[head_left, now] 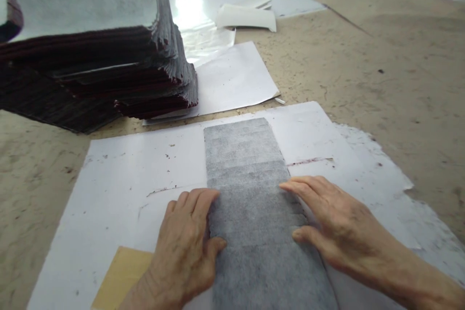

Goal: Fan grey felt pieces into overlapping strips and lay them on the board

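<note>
A long grey felt-like strip (254, 193) lies lengthwise on a large white paper sheet (138, 189), made of several overlapping pieces. My left hand (185, 247) rests on the strip's left edge, fingers stretched forward and flat, thumb on the grey surface. My right hand (334, 223) lies flat against the strip's right edge, fingers straight and together, thumb touching the grey material. Neither hand grips anything.
A tall stack of dark maroon fabric pieces with grey backing (109, 72) stands at the back left on another white sheet (232, 77). A yellow-brown card (119, 276) sits near my left wrist. Folded white pieces (247, 15) lie farther back on the worn tan table (381, 87).
</note>
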The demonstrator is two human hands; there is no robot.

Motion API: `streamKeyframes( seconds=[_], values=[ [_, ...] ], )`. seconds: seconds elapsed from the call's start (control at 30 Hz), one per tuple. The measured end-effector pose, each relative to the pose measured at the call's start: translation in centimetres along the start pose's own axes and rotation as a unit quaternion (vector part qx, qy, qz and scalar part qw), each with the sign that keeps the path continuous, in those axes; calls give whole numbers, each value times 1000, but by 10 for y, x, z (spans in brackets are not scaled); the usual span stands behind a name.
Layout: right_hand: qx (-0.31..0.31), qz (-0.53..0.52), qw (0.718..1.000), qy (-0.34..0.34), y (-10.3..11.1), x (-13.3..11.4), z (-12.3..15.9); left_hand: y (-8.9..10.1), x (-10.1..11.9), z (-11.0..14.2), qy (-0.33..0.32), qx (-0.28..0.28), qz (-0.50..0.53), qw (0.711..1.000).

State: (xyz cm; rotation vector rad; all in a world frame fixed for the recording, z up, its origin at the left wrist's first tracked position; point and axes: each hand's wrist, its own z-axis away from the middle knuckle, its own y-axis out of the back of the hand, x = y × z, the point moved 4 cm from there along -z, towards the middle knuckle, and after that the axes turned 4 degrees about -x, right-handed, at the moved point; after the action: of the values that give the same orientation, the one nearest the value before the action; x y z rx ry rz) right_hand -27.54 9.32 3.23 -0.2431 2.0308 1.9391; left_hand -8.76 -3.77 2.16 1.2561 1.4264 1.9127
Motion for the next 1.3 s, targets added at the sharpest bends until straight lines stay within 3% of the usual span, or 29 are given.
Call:
streamKeyframes(
  seconds=[0.13,0.27,0.43,0.67,1.03,1.3],
  values=[
    [-50,-61,996,-47,-2,4,-4,0,-3,-2,32,-32,51,998],
    [-66,-122,983,-122,-4,5,1,-4,-7,1,64,-22,97,993],
    [14,-137,972,-192,-8,-3,16,-10,-8,14,117,-6,63,991],
    [119,-88,949,-280,-18,-17,39,-16,-5,36,100,20,36,994],
    [77,-130,948,-279,-21,-14,37,-18,-13,31,147,-35,118,981],
    [109,-33,967,-229,-19,-21,43,-20,-13,33,138,-25,106,984]
  ],
)
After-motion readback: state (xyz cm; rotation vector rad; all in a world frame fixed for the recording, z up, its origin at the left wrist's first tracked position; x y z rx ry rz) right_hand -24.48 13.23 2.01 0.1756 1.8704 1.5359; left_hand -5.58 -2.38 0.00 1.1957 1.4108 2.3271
